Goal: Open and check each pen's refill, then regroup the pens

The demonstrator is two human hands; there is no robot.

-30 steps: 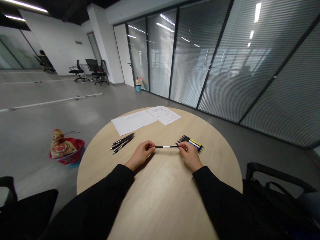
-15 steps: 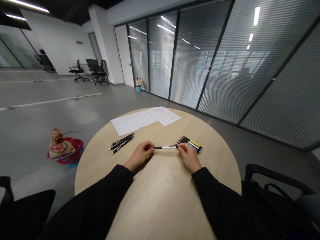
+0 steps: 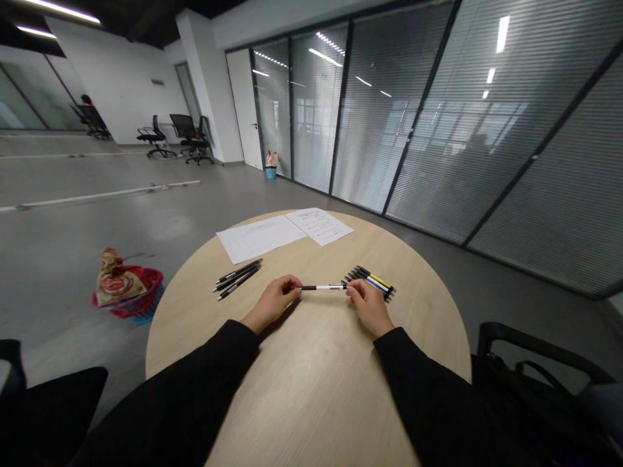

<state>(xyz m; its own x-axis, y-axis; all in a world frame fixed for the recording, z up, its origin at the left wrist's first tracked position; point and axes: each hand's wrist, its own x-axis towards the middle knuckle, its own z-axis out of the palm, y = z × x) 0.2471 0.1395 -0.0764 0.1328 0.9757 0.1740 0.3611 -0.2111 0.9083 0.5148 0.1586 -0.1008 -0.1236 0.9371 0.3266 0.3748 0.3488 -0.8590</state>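
In the head view, the right sheet at the far edge of the round surface bears a dark heading and lines of print too small to read; the left sheet beside it has fainter print. A round red mark on the paper bag, in a basket on the floor beyond the left edge, cannot be read either.

The white-and-black pen is between the hands, around the middle of the surface from left edge to right. Its long axis runs left to right, its black grip end towards the left edge and its clip end towards the right. The fingers of the left hand pinch the grip end; those of the right hand pinch the clip end.

Compared with a second ago, both hands are in nearly the same place, but the clip now shows as a thin dark line with white below it, where that stretch looked mostly dark. The dark pens towards the left edge and the coloured pens beside the right hand lie as they did.
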